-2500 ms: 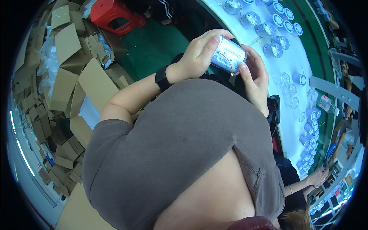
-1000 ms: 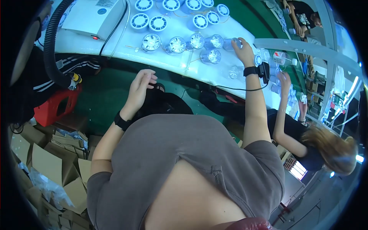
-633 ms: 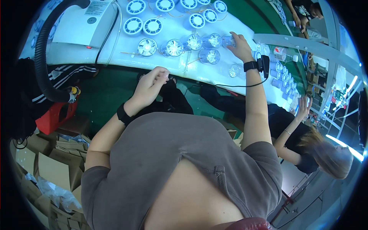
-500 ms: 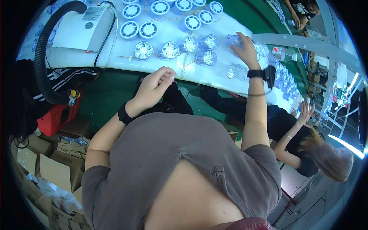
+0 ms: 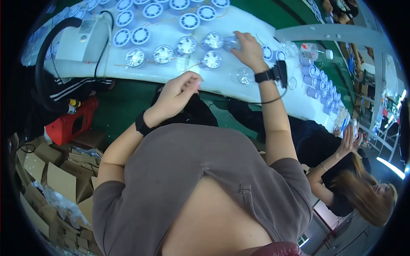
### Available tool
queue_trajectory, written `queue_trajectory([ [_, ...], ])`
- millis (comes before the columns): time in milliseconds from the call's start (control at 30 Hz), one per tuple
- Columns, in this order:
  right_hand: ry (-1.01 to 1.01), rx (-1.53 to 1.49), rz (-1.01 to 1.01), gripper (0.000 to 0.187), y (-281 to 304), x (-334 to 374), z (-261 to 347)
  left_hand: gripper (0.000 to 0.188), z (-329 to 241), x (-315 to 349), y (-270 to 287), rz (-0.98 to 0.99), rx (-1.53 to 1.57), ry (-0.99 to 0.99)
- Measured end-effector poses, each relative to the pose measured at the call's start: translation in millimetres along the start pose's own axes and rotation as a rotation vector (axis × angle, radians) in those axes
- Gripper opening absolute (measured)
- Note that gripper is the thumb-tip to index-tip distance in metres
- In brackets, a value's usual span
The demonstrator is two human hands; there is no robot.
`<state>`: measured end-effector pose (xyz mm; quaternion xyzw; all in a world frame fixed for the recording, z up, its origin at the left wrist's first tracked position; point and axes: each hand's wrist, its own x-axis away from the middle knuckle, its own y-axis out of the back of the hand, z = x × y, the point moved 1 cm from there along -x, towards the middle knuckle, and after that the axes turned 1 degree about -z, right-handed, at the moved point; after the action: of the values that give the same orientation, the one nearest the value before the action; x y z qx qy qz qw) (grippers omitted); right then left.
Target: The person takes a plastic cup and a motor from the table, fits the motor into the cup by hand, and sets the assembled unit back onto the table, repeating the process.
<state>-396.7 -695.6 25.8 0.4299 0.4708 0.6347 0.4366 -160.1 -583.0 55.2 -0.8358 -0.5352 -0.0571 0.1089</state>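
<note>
My right hand (image 5: pixel 248 52) is over the white table, its fingers closed round a clear plastic cup (image 5: pixel 231 42). Close to that cup's left stands another clear cup with a bladed fan-like part (image 5: pixel 213 40); a similar cup (image 5: pixel 211 60) is nearer to me, and several more run leftward in a row. A further clear cup (image 5: pixel 245 76) sits below my right wrist. My left hand (image 5: pixel 181 90) hangs at the table's near edge with fingers curled in and thumb against them; nothing shows in it.
Several blue-and-white round units with slotted tops (image 5: pixel 153 10) fill the table's far side. A white box machine (image 5: pixel 81 40) and a black hose (image 5: pixel 41 64) are at left. A metal frame (image 5: pixel 329 34) crosses at right, where a co-worker's hand (image 5: pixel 348 143) holds something. Cardboard (image 5: pixel 62 181) lies lower left.
My right hand has moved left with the clear cup, bringing it closer to the group of fan cups. My left hand stays curled near the edge. The whole view has shifted somewhat.
</note>
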Motion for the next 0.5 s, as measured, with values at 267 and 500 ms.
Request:
queue_trajectory([
  [267,0.099,0.011,-0.374,0.051,27,26,-87,0.02,8,3,-27,-0.151,-0.031,0.059],
  [500,0.001,0.301,-0.169,0.05,20,36,-88,0.021,6,-14,-69,-0.096,-0.035,0.03],
])
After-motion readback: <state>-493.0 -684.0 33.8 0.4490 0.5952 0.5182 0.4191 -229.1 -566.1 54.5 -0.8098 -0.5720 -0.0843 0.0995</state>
